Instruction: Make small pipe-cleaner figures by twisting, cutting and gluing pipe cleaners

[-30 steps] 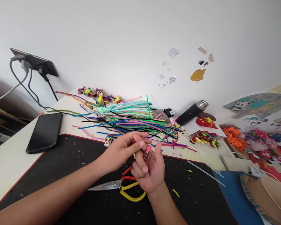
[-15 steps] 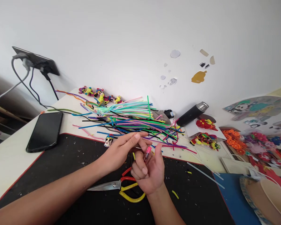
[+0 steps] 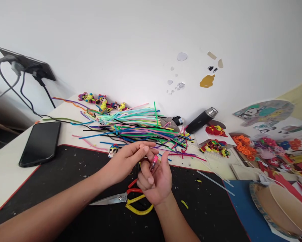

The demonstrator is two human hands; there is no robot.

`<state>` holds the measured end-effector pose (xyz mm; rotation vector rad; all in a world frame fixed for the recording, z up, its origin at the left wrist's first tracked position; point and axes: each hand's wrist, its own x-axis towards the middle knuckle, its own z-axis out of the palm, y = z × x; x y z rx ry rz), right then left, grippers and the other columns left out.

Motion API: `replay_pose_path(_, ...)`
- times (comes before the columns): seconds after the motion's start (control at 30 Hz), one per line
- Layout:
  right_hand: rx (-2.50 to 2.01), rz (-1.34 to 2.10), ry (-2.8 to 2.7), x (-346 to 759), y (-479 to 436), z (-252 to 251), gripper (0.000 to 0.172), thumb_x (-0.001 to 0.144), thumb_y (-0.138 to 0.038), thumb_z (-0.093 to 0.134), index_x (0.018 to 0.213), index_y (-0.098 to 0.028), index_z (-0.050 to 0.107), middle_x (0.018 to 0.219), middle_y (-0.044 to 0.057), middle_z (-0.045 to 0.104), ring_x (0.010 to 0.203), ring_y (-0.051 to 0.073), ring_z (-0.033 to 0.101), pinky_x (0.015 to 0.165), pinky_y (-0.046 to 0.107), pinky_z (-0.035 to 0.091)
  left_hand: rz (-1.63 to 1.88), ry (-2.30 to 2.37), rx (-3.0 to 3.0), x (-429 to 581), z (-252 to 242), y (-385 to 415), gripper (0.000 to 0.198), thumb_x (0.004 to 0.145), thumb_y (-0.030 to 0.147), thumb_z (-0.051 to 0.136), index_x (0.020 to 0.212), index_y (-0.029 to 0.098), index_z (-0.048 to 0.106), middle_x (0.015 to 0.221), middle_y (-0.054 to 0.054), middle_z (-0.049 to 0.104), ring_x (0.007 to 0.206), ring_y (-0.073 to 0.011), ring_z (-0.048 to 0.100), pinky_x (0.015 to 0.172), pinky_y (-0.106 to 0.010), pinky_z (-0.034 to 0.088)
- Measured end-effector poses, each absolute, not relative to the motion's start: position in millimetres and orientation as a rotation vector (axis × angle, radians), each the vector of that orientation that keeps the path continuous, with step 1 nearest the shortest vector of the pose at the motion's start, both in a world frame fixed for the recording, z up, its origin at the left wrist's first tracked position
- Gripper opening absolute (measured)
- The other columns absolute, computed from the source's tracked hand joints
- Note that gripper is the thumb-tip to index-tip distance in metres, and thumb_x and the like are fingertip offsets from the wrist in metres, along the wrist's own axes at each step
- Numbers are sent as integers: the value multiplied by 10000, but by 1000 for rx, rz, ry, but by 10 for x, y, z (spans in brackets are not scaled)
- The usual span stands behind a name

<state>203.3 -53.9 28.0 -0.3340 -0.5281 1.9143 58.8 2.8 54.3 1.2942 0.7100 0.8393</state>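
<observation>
My right hand (image 3: 156, 185) is palm up, fingers curled around a small clear tube with a pink cap (image 3: 154, 162); its thumb stands apart. From the left, my left hand (image 3: 127, 159) reaches across, with its thumb and fingers close together against the right fingertips. What lies between them is hidden. A bit of yellow shows just below the fingers, too small to make out. Under both hands lie scissors (image 3: 119, 198) with red and yellow handles, on a black mat (image 3: 77, 188). A small figure with a painted face (image 3: 113, 151) lies beside my left wrist.
Behind the hands lies a pile of coloured pipe cleaners (image 3: 138, 126). A phone (image 3: 41, 143) lies left, a black flask (image 3: 202, 120) leans at the back right. Pipe cleaner figures (image 3: 215, 148), orange flowers (image 3: 243, 146) and a round container (image 3: 264, 208) are further right.
The whole view has shifted, so the desk and hands appear slightly further left. My hands keep nearly the same pose, and the pink-capped tube stays in my right hand.
</observation>
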Motion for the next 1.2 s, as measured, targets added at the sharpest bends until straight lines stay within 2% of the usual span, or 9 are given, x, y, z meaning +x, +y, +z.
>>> replay_pose_path(0.13, -351, 1906, -530, 2037, -546, 268, 606, 1064, -730, 463, 1198, -204, 731, 533, -84, 524, 355, 65, 133, 375, 190, 178, 834, 676, 1247, 596, 507, 17, 399, 955, 586, 720, 976, 193, 789, 1397, -126, 745, 1240, -324, 717, 1081, -426, 560)
replay_pose_path(0.23, -337, 1912, -534, 2038, -552, 257, 580, 1060, -730, 473, 1117, -217, 735, 536, -81, 528, 354, 62, 140, 377, 188, 183, 850, 680, 1238, 603, 508, 9, 418, 976, 592, 689, 924, 188, 783, 1288, -127, 791, 1234, -317, 714, 1125, -432, 525)
replay_pose_path(0.33, -327, 1910, -534, 2035, -553, 266, 557, 1058, -731, 475, 1007, -231, 714, 536, -78, 532, 349, 59, 150, 377, 184, 187, 862, 676, 1219, 600, 521, 3, 463, 997, 610, 645, 891, 185, 796, 1281, -133, 795, 1295, -331, 679, 1158, -431, 498)
replay_pose_path(0.5, -347, 1912, -547, 2028, -555, 310, 554, 1055, -729, 488, 955, -224, 694, 522, -81, 516, 345, 60, 156, 375, 190, 177, 850, 612, 1101, 590, 506, -3, 567, 1019, 653, 573, 875, 168, 830, 1336, -159, 769, 1347, -371, 648, 1071, -438, 571)
replay_pose_path(0.73, -407, 1896, -552, 2036, -569, 298, 635, 1053, -754, 453, 1252, -209, 710, 529, -95, 512, 352, 70, 120, 376, 209, 152, 826, 574, 1057, 599, 506, 8, 609, 1036, 665, 531, 883, 170, 850, 1326, -157, 775, 1394, -376, 621, 1098, -454, 558)
replay_pose_path(0.87, -392, 1902, -538, 2048, -566, 289, 600, 1067, -743, 430, 1115, -220, 720, 534, -91, 516, 350, 65, 122, 380, 207, 161, 830, 607, 1204, 579, 527, 20, 557, 1033, 646, 564, 926, 172, 835, 1339, -150, 772, 1431, -373, 591, 1124, -448, 541)
replay_pose_path(1.0, -420, 1897, -540, 2042, -559, 291, 596, 1051, -755, 455, 1044, -214, 706, 522, -92, 513, 345, 63, 130, 377, 201, 168, 836, 659, 1359, 572, 505, 32, 492, 1035, 614, 585, 963, 180, 805, 1323, -136, 787, 1375, -339, 637, 1192, -451, 477)
replay_pose_path(1.2, -464, 1882, -526, 2030, -562, 284, 589, 1034, -764, 486, 1001, -214, 694, 505, -90, 505, 348, 66, 123, 378, 203, 167, 817, 665, 1283, 587, 484, 18, 381, 990, 557, 690, 1039, 193, 793, 1415, -130, 741, 1294, -316, 694, 1124, -437, 533)
